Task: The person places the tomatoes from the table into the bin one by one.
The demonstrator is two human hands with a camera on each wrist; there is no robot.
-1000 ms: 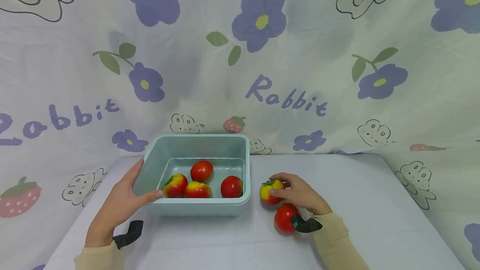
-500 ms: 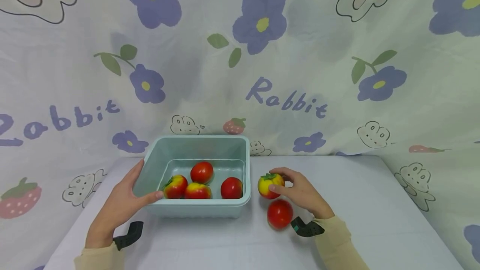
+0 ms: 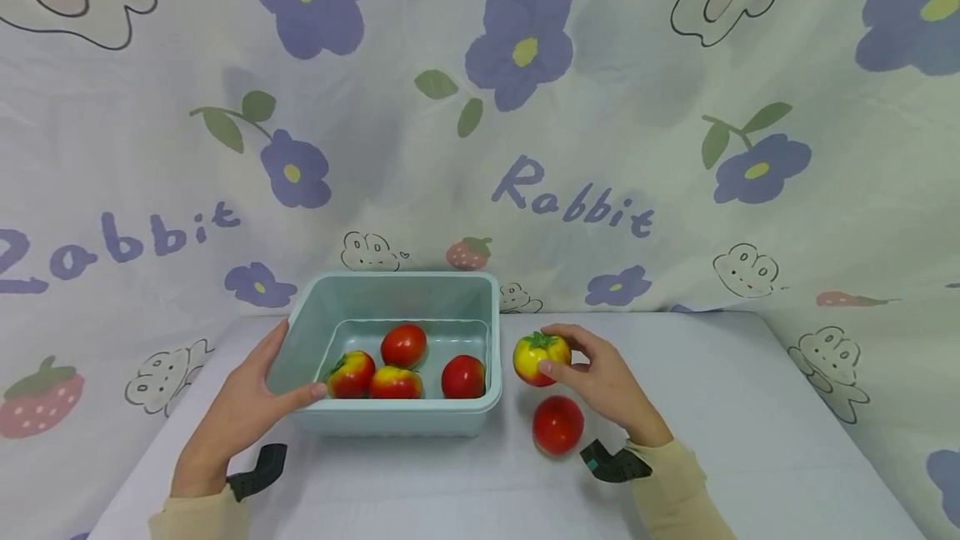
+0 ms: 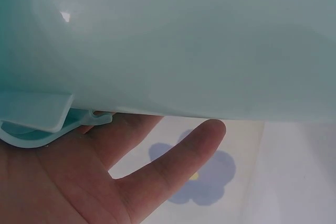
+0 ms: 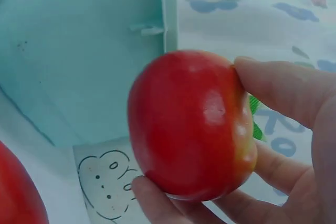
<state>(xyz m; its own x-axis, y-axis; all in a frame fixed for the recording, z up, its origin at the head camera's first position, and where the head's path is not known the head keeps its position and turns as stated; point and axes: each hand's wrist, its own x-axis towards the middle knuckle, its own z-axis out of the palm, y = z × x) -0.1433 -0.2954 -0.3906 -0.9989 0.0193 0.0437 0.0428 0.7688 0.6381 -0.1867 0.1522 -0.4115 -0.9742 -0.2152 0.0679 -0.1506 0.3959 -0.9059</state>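
Just right of the pale blue-green plastic bin (image 3: 390, 419), my right hand (image 3: 611, 377) pinches a yellow-and-red tomato (image 3: 532, 357) with a green leafy top. The right wrist view shows this tomato (image 5: 184, 124) between the thumb and several fingers, its red side facing the camera. A red tomato (image 3: 558, 425) lies on the table below it. My left hand (image 3: 240, 398) rests against the bin's left end, its thumb at the front rim. In the left wrist view the fingers of that hand (image 4: 157, 177) reach straight along the bin wall (image 4: 199, 51).
Inside the bin lie several tomatoes, among them a red one (image 3: 404, 346) at the back and another red one (image 3: 463, 377) at the right. A white cloth covers the table (image 3: 675, 407). Behind it hangs a printed curtain (image 3: 420, 173) with flowers and rabbits.
My right hand has raised the yellow-and-red tomato slightly and tipped its leafy top into view. The red tomato on the table has shifted left and a little away. My left hand stays at the bin.
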